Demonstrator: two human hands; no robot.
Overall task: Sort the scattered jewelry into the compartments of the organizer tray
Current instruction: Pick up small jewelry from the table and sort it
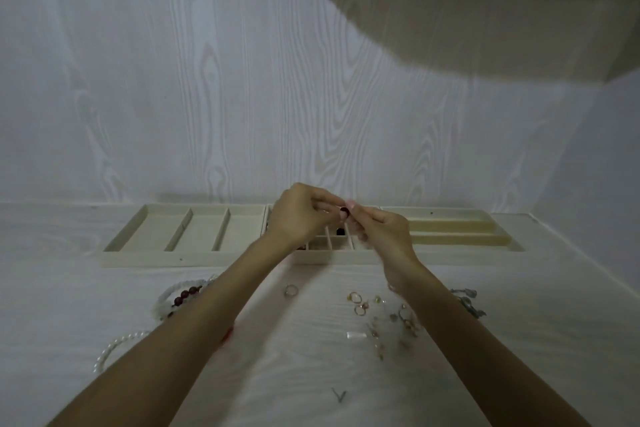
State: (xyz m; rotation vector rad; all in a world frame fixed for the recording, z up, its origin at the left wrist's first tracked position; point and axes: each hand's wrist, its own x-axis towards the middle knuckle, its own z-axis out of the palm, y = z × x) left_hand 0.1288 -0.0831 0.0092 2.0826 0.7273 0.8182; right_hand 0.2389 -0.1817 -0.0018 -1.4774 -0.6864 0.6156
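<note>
While my left hand (pixel 298 215) and right hand (pixel 381 229) meet above the organizer tray (pixel 194 255), I see both sets of fingers pinching one small dark red bead (pixel 343 210) over the middle small compartments. Rings (pixel 356 302) lie on the tabletop (pixel 294 357) at five o'clock, bead bracelets (pixel 183 295) at seven.
</note>
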